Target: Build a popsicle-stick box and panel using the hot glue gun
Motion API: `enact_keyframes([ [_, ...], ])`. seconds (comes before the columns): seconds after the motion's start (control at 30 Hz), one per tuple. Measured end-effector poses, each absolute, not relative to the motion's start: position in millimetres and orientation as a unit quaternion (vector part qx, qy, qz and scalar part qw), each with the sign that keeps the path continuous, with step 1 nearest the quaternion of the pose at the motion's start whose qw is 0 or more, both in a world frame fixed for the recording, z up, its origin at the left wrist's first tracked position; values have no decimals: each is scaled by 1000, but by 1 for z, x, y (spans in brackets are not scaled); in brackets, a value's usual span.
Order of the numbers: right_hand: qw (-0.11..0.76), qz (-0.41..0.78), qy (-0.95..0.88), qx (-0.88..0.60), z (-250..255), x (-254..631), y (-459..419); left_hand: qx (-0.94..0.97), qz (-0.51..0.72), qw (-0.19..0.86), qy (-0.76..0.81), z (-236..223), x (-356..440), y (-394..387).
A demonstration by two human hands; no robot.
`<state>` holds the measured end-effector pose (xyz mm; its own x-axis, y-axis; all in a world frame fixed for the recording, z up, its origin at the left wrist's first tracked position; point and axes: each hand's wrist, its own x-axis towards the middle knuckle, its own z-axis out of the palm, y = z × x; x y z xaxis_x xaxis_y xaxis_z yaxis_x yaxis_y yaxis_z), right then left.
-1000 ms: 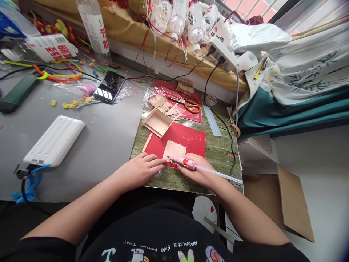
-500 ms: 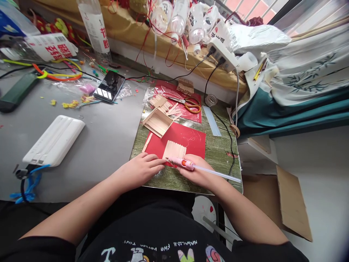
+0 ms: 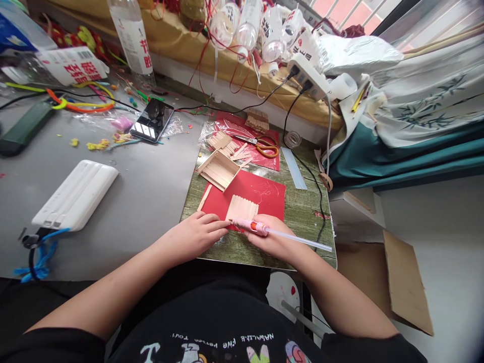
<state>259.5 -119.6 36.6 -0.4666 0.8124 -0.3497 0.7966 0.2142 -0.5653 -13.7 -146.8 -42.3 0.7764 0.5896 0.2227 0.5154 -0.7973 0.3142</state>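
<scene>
My right hand [image 3: 274, 237] grips a small pink glue gun [image 3: 251, 225] with a clear glue stick [image 3: 302, 240] jutting out to the right. Its nozzle points left at the near edge of a flat panel of wooden sticks [image 3: 242, 206] lying on a red sheet [image 3: 264, 194]. My left hand [image 3: 196, 233] rests flat beside the panel, its fingertips touching the panel's near left corner. A wooden stick box [image 3: 218, 169] stands farther back on the green board [image 3: 302, 212]. A loose stick [image 3: 204, 197] lies left of the panel.
Orange-handled scissors [image 3: 264, 145] and more sticks lie on a second red sheet behind. A phone [image 3: 152, 120], a white case [image 3: 75, 194], bottles, a power strip [image 3: 308, 75] with cables and craft scraps crowd the grey table [image 3: 143, 201]. Cardboard [image 3: 404, 282] leans at the right.
The glue gun has shifted very slightly left along the panel's near edge. The left hand has stayed put.
</scene>
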Motion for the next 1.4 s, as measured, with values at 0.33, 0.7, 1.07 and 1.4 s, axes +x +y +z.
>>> enact_keyframes([
  [0.33,-4,354,-788,-504,35,256,-118,933,163,125,297,-42,-14,-147],
  [0.7,-16,339,-799,-496,32,256,-117,934,154,127,296,-43,-14,-147],
  [1.07,-15,342,-798,-496,31,258,-116,935,152,124,296,-43,-13,-147],
  [1.4,-19,345,-787,-511,33,261,-116,935,149,124,297,-43,-13,-146],
])
